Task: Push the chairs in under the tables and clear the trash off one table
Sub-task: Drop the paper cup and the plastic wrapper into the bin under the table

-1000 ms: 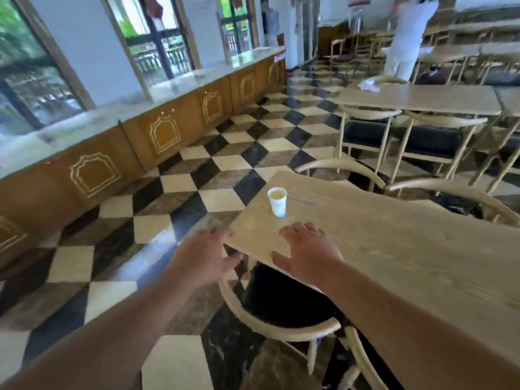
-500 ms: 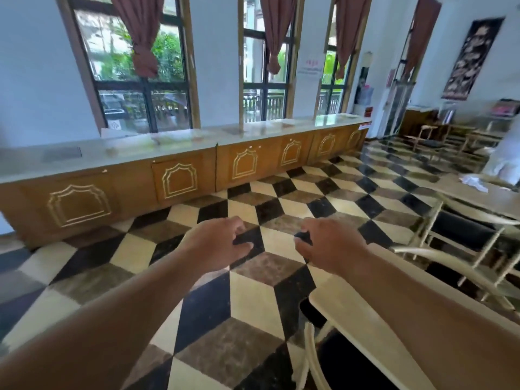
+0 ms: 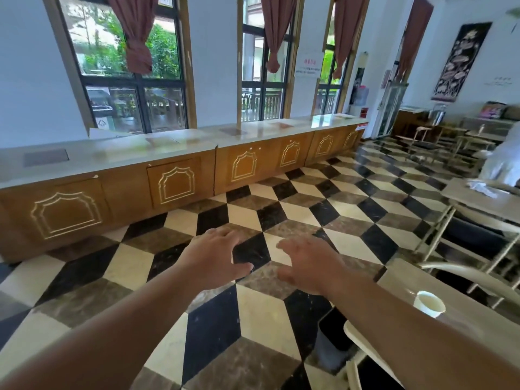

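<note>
While both arms reached forward over the checkered floor (image 3: 261, 316), the left hand (image 3: 213, 260) and the right hand (image 3: 309, 263) hung side by side in the air, palms down, fingers spread and loosely curved, holding nothing and touching nothing. Just right of the right forearm, the near tabletop (image 3: 399, 280) showed a pale wooden corner, and on it stood a white paper cup (image 3: 429, 304), upright, close to the forearm but apart from it. Below that corner, the pale back rail of a chair (image 3: 353, 353) with a dark seat showed at the frame's lower edge. Another curved chair back (image 3: 461, 274) rose beyond the cup. Farther right, a second tabletop (image 3: 464, 198) carried a crumpled white scrap (image 3: 485, 188), with dark-seated chairs beneath it. Across the floor ran a long wooden cabinet (image 3: 174, 184) under tall windows (image 3: 126, 80) with tied red curtains (image 3: 135, 35).
</note>
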`<state>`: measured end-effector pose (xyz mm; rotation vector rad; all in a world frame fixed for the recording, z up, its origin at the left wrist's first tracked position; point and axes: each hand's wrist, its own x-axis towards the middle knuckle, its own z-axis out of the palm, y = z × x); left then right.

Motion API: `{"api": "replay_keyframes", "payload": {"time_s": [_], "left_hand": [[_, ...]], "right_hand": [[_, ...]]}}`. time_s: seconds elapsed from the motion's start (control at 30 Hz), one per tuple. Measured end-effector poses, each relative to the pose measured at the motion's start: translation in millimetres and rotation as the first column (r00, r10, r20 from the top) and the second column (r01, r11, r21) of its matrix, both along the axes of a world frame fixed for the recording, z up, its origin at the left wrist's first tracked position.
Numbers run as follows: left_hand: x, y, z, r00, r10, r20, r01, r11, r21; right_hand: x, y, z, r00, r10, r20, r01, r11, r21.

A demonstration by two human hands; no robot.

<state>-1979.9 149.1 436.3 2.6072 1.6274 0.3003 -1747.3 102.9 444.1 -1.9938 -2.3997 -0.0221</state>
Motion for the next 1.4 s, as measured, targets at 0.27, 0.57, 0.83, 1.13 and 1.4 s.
{"api": "replay_keyframes", "payload": {"time_s": [0.27, 0.57, 0.83, 1.13, 1.4], "left_hand": [[30, 138, -33, 0.989, 0.051, -0.139, -0.068, 0.990, -0.120], [122, 329, -18, 0.948, -0.065, -0.312, 0.006, 0.983, -0.186], [239, 460, -41, 0.913, -0.236, -0.332, 0.183, 0.966, -0.185], [377, 600, -64, 0.807, -0.541, -0.236, 0.516, 0.841, -0.164], [518, 641, -50, 0.479, -0.871, -0.112, 0.844, 0.491, -0.214]], "right_hand": [[12, 144, -72, 0.996, -0.032, -0.079, 0.030, 0.999, -0.027], [93, 322, -90, 0.910, -0.157, -0.384, 0.145, 0.988, -0.059], [190, 419, -106, 0.839, -0.400, -0.368, 0.386, 0.915, -0.114], [283, 465, -118, 0.532, -0.782, -0.324, 0.768, 0.607, -0.204], [326, 430, -110, 0.101, -0.952, -0.291, 0.963, 0.167, -0.213]]}}
